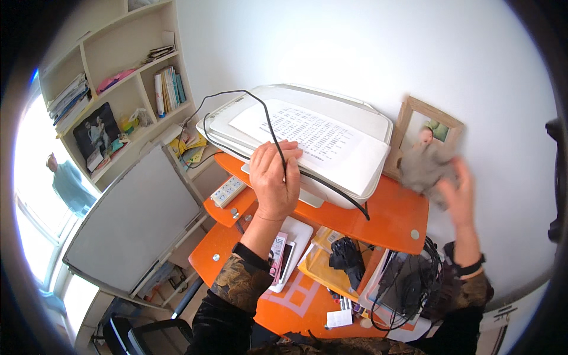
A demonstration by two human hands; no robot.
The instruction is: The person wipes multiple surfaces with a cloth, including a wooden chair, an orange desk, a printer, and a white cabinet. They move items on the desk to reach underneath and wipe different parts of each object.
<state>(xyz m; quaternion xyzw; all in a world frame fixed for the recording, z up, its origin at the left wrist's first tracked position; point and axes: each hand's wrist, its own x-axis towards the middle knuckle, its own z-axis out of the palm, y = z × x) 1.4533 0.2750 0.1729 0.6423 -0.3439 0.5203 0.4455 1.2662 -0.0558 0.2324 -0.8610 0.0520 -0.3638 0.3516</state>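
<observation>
My left hand (276,177) is closed around a black cable (267,117) at the front edge of a white printer (355,111). A printed sheet of paper (310,133) lies on the printer's lid. The printer stands on an orange desk's upper shelf (381,222). At the right, my right hand (459,191) holds a grey cloth (426,171), blurred, in front of a wooden picture frame (410,104) that leans against the wall.
A white power strip (228,191) rests left of the printer. Below are a yellow folder (326,266), a black bundle (347,262) and tangled black cables (412,284). A whiteboard (133,222) and a bookshelf (144,91) stand left. A person (71,184) appears at the far left.
</observation>
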